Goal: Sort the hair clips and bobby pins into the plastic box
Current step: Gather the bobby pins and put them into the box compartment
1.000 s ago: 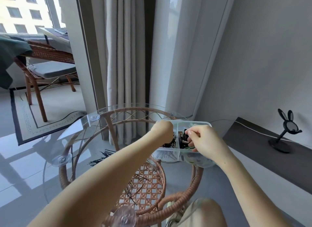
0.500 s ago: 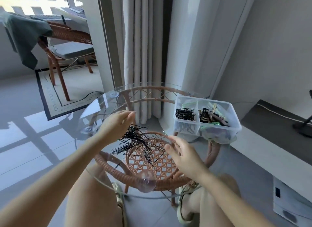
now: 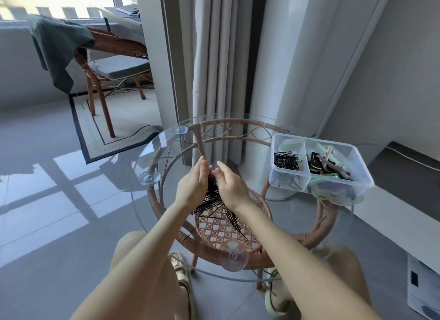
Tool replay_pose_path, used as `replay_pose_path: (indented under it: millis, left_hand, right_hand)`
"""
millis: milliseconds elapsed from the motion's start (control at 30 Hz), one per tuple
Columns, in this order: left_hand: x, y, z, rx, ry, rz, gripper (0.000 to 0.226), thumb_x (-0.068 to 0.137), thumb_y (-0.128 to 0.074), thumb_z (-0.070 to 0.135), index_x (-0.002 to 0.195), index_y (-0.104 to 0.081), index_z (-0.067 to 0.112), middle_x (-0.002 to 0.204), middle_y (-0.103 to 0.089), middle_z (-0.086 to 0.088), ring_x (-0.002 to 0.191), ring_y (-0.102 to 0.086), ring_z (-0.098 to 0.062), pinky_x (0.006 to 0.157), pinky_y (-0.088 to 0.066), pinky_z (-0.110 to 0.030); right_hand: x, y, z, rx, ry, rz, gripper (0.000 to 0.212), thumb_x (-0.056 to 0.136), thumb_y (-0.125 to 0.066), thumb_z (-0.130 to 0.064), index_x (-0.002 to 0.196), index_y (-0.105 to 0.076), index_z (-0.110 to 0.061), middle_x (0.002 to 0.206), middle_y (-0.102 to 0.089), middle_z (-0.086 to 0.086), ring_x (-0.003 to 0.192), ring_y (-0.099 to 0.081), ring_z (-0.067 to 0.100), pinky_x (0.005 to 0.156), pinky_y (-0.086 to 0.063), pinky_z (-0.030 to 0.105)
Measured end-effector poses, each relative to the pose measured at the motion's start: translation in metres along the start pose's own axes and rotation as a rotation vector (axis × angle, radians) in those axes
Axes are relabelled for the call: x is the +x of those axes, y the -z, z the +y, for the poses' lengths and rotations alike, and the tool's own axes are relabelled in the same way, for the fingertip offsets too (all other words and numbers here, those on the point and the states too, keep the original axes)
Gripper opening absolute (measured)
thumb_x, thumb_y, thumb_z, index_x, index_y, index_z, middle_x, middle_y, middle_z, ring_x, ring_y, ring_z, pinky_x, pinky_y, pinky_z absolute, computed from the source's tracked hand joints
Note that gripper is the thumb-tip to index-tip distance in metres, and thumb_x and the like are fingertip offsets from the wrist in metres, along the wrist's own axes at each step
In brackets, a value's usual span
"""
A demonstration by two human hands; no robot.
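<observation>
I am cupping my left hand and right hand around the loose bobby pins on the glass tabletop, fingers curved but not clamped. I should be squeezing them into one tight bundle before lifting toward the plastic box, aiming at its left compartment.

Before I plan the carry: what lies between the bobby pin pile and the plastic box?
Head view: only bare glass tabletop between the bobby pin pile and plastic box.

Bright daylight from the window throws grid shadows on the glossy floor; edges bow.
</observation>
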State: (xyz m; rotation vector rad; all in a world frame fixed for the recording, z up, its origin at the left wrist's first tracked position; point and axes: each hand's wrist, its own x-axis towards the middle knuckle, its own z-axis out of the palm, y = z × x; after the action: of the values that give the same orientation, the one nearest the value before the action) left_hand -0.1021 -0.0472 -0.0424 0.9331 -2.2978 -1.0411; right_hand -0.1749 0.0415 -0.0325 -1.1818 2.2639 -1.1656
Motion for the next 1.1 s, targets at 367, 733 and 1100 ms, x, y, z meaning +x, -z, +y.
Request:
replay_pose_path:
  millis: [367,733,1100]
  left_hand:
    - [-0.057,0.009,0.005,-0.127,-0.107,0.002,0.037,0.098,-0.026,0.032,0.124,-0.049,0.017,0.104,-0.068,0.0,0.097,-0.055,-0.004,0.072,-0.034,-0.01]
    - [-0.062,0.061,-0.002,0.53,-0.325,-0.49,0.089,0.064,-0.063,0.064,0.139,-0.027,0.035,0.14,-0.036,0.013,0.13,-0.026,-0.011,0.107,-0.025,-0.033]
    - [-0.04,0.06,0.013,0.555,-0.338,-0.508,0.037,0.078,-0.068,0.028,0.114,-0.061,0.023,0.102,-0.058,0.003,0.087,-0.054,-0.012,0.08,-0.047,-0.025]
  right_hand:
    - [-0.057,0.033,0.016,0.297,0.08,-0.224,0.033,0.1,-0.037,-0.025,0.125,-0.055,-0.013,0.114,-0.068,0.0,0.107,-0.059,-0.003,0.093,-0.04,0.01]
    - [-0.085,0.057,0.014,-0.649,0.1,-0.091,0.09,0.062,-0.056,-0.077,0.13,-0.046,-0.018,0.121,-0.046,-0.002,0.117,-0.04,0.017,0.101,-0.031,0.032]
    - [-0.072,0.04,0.0,-0.517,0.139,-0.099,0.02,0.091,-0.055,-0.017,0.102,-0.064,-0.003,0.102,-0.061,0.011,0.098,-0.057,0.027,0.086,-0.047,0.033]
